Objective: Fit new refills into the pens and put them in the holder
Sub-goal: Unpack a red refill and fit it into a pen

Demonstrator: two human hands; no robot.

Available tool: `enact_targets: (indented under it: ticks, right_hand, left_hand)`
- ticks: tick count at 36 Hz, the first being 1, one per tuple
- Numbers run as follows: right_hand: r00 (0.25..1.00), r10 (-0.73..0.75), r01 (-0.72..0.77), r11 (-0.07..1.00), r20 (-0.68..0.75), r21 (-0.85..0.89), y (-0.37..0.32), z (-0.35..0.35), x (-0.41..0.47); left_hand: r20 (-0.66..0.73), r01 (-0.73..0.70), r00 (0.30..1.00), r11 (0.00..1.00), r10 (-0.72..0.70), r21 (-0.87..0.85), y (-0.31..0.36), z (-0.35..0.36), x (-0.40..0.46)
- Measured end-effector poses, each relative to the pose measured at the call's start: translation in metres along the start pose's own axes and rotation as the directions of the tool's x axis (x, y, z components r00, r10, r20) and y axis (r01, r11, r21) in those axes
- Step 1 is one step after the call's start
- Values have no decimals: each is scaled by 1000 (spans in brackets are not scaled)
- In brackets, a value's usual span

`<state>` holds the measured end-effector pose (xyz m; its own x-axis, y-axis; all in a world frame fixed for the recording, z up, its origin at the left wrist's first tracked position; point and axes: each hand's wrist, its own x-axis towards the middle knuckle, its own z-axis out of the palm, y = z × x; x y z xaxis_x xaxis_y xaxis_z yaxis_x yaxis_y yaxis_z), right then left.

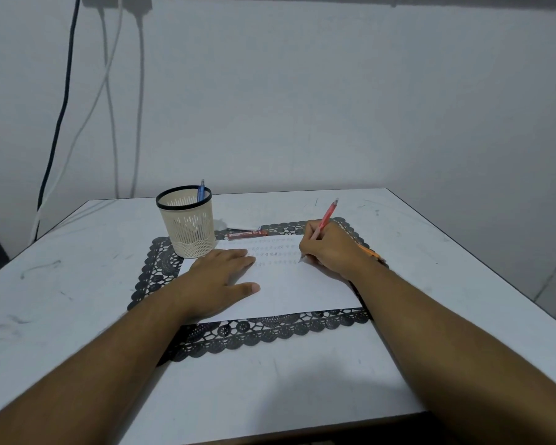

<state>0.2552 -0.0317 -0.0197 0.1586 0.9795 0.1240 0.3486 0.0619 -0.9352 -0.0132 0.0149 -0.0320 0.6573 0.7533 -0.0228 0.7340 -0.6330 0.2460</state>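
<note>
My right hand (331, 248) grips a red pen (326, 218) in a writing hold, its tip down on a white sheet of paper (286, 290) that carries rows of faint marks. My left hand (220, 271) lies flat on the sheet's left part, fingers straight. A cream mesh pen holder (187, 223) with a black rim stands at the mat's far left corner, a blue pen (201, 190) upright inside it. A red pack of refills (247, 234) lies behind the paper, with a pale thin item (243, 227) just beyond it. An orange pen (371, 253) shows under my right wrist.
The paper lies on a black lace-edged placemat (270, 329) on a scuffed white table (77, 284). The table's right edge (495, 268) drops off near my right forearm. Cables (65, 117) hang down the wall at the far left.
</note>
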Motion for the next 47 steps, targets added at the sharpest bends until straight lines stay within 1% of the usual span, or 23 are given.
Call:
enact_targets:
  ticks: [3, 5, 10, 15, 18, 21, 26, 29, 31, 33, 36, 39, 41, 42, 43, 44, 45, 47]
  right_hand:
    - [999, -21, 19, 999, -32, -43, 0, 1, 1]
    - [999, -19, 17, 999, -38, -49, 1, 1, 1]
    - [1000, -4, 4, 999, 9, -32, 3, -2, 2]
    - [1000, -20, 20, 1000, 14, -15, 2, 0, 2]
    - [1000, -10, 10, 1000, -6, -20, 2, 0, 2]
    - [999, 7, -9, 999, -37, -36, 3, 0, 2]
    - [999, 23, -22, 999, 33, -22, 0, 0, -2]
    - [999, 39, -41, 995, 29, 86, -3, -2, -4]
    - [999, 39, -32, 986, -33, 166, -6, -6, -3]
    - [992, 28, -7, 985, -119, 172, -8, -9, -1]
    - [983, 58, -14, 970, -174, 242, -8, -11, 4]
    - [980, 103, -51, 959, -173, 278, -6, -6, 8]
    - [983, 129, -76, 933, -129, 353, -6, 0, 10]
    - [984, 144, -92, 914, -104, 396, -8, 2, 9]
    - [984, 154, -102, 898, -87, 428, -10, 3, 10]
    - [984, 158, -108, 893, -81, 438, -12, 5, 9]
    - [985, 151, -102, 893, -79, 438, -14, 5, 9]
    - [988, 128, -81, 909, -89, 409, -18, 4, 6]
  left_hand:
    - [-11, -9, 1000, 1000, 9, -4, -1, 1, 1]
    - [9, -7, 1000, 1000, 7, -14, -3, 0, 0]
    - [11, 17, 1000, 999, -17, -30, -1, 1, -1]
    - [27, 9, 1000, 999, -8, -31, -2, -1, -1]
    - [5, 13, 1000, 1000, -13, -18, -1, 0, -1]
    - [23, -3, 1000, 1000, 4, -12, -1, 1, -1]
    - [13, 12, 1000, 1000, -12, -4, 1, 1, -1]
    - [11, 11, 1000, 1000, -11, 7, 1, 2, 0]
    - [1, 7, 1000, 1000, -7, 1, 1, 2, 0]
    - [-5, 3, 1000, 1000, -3, 1, 3, 0, -1]
    - [-30, -7, 1000, 1000, 6, -7, 6, -1, -2]
    - [-73, -33, 997, 999, 33, -3, 10, -3, -6]
    - [-154, -42, 987, 998, 34, -52, 12, -6, -9]
    - [-223, -62, 974, 994, 41, -86, 12, -8, -10]
    - [-320, -110, 944, 990, 75, -93, 12, -11, -11]
    - [-429, -165, 896, 983, 116, -76, 13, -14, -11]
    - [-545, -207, 827, 976, 136, -70, 12, -17, -12]
    - [-751, -265, 654, 957, 89, -117, 14, -24, -14]
